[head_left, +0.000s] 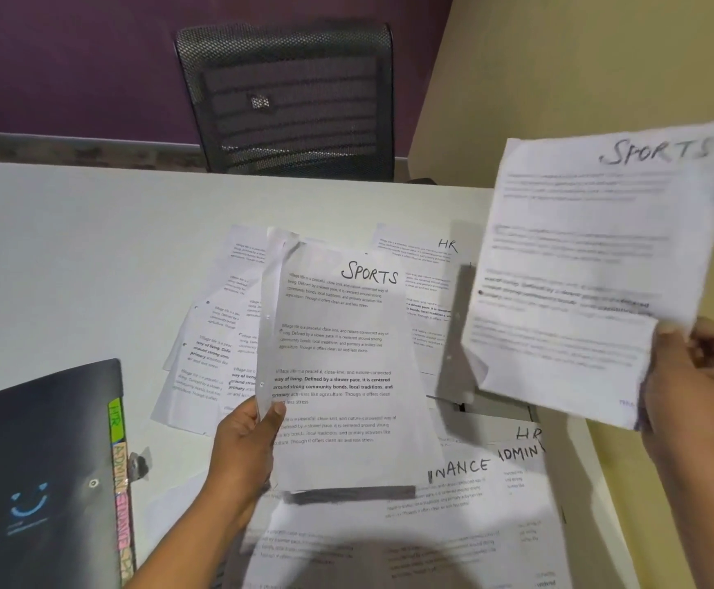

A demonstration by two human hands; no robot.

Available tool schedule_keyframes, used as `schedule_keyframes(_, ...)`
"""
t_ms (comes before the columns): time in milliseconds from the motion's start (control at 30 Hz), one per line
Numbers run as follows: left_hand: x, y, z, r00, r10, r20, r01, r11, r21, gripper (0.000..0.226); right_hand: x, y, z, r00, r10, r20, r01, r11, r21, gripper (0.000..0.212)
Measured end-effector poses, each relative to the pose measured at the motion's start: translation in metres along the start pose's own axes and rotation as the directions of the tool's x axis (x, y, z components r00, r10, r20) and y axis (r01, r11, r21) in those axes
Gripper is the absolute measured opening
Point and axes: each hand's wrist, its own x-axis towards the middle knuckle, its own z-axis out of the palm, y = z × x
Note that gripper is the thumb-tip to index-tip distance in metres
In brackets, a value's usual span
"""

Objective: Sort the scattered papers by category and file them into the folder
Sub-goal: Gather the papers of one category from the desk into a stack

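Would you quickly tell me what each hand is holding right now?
Left hand: closed on a Sports sheet.
Right hand: closed on another, blurred Sports sheet.

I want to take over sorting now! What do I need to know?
Left hand: holds a SPORTS sheet at its lower left edge.
Right hand: holds a second SPORTS sheet up, blurred.
Folder: shut, on the table's left side, with HR and ADMIN tabs showing.
Done: two SPORTS sheets picked out.
Left: HR, ADMIN and FINANCE sheets lie loose on the table; nothing appears filed yet.
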Motion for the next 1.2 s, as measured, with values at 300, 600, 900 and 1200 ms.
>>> schedule_keyframes(300,-0.032,0.001,0.001,0.999,-0.017,0.039,0.019,0.999,-0.043,0.019,-0.125,0.035,-0.019,0.747,0.373,0.550,-0.435,0.900,-0.019,0.012)
schedule_keyframes(600,-0.108,0.007,0.001,0.959,-0.032,0.281,0.001,0.994,0.110,0.029,-0.169,0.004,-0.039,0.428,0.374,0.823,-0.483,0.864,-0.142,0.023)
schedule_keyframes(900,-0.145,0.001,-0.010,0.932,0.130,0.337,-0.206,0.958,0.198,0.021,-0.194,0.005,-0.062,0.557,0.183,0.810,-0.174,0.980,-0.101,0.025)
schedule_keyframes(1200,-0.160,-0.014,-0.014,0.890,0.376,0.256,-0.445,0.837,0.318,0.040,-0.213,0.005,-0.058,0.669,0.156,0.727,-0.241,0.970,0.014,0.012)
